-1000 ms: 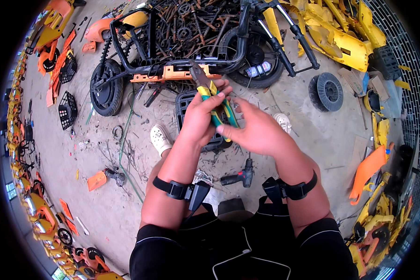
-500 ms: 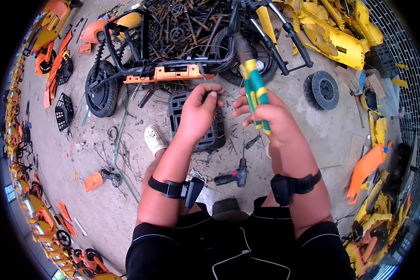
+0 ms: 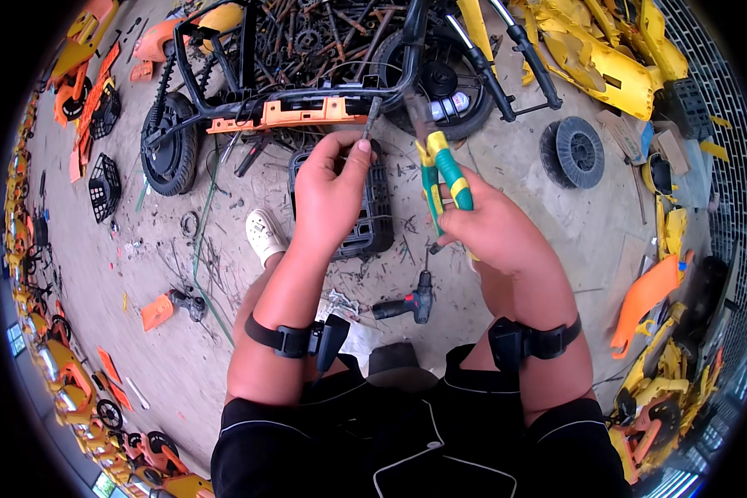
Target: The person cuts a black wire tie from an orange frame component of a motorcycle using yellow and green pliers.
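My left hand pinches a thin grey rod-like piece between thumb and fingers, close under the front of a scooter frame. Whether that piece is joined to the frame I cannot tell. In my right hand is a pair of pliers with green and yellow handles, my fingers wrapped around them. The pliers' metal head points up toward the frame, blurred by motion, so its jaws are unclear. An orange panel runs along the frame's near side.
Beneath my hands lies a black plastic crate-like tray. A cordless drill rests on the floor between my legs. Rusty metal parts are heaped behind the frame. Yellow panels and a grey spool lie to the right.
My left hand has shifted slightly left and up, and the grey piece now shows in its pinch. The pliers have moved a little left and up, with their handles turned.
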`<action>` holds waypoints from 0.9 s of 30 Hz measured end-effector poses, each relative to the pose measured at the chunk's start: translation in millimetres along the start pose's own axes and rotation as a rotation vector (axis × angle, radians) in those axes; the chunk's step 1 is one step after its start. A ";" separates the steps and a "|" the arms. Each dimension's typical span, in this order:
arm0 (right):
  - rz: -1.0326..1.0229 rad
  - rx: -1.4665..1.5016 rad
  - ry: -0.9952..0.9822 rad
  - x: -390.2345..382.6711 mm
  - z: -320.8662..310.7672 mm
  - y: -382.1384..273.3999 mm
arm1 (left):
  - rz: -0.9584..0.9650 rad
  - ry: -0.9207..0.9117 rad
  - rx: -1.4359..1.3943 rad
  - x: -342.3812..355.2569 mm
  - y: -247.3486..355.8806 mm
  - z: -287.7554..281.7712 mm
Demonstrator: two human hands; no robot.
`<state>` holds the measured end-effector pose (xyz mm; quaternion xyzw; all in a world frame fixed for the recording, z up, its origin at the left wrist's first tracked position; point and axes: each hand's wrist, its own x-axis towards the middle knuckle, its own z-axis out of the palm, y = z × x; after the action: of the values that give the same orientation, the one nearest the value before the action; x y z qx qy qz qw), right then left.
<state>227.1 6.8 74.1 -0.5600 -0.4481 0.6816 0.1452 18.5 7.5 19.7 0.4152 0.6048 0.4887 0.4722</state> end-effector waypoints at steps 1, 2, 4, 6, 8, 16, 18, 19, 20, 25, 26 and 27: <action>0.005 0.026 -0.027 1.1 -0.9 2.6 | 0.008 0.014 -0.009 1.4 -1.1 0.2; 0.011 0.053 -0.054 2.4 -1.9 5.7 | 0.015 0.029 -0.018 2.4 -1.1 0.1; -0.001 0.088 -0.085 4.1 -2.4 10.4 | 0.003 0.046 -0.041 2.6 2.3 2.0; -0.034 0.106 -0.094 4.7 -1.4 13.7 | -0.006 0.026 -0.065 2.8 4.9 1.8; -0.035 0.056 -0.074 6.4 1.0 12.9 | -0.016 -0.005 -0.094 4.0 8.2 1.1; 0.024 -0.105 -0.044 4.0 16.4 -3.9 | -0.118 -0.147 -0.046 4.0 5.3 -12.9; -0.027 -0.121 -0.051 6.2 16.4 1.7 | -0.115 -0.156 -0.045 4.8 4.2 -14.9; -0.016 -0.127 -0.056 6.3 16.2 1.8 | -0.114 -0.161 -0.039 5.3 3.6 -15.5; -0.005 -0.132 -0.061 6.5 16.0 1.9 | -0.113 -0.166 -0.033 5.8 2.9 -16.0; -0.013 -0.202 -0.066 6.4 19.0 -0.3 | -0.141 -0.175 -0.013 7.3 -0.2 -18.5; -0.023 -0.223 -0.068 6.7 18.6 2.0 | -0.154 -0.177 -0.009 7.4 -0.1 -18.4; -0.028 -0.221 -0.068 6.3 18.7 3.0 | -0.155 -0.183 -0.016 7.7 -0.1 -18.3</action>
<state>209.3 1.2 67.3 -0.5428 -0.5330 0.6445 0.0770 -1.0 11.2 19.7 0.4061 0.5857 0.4156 0.5651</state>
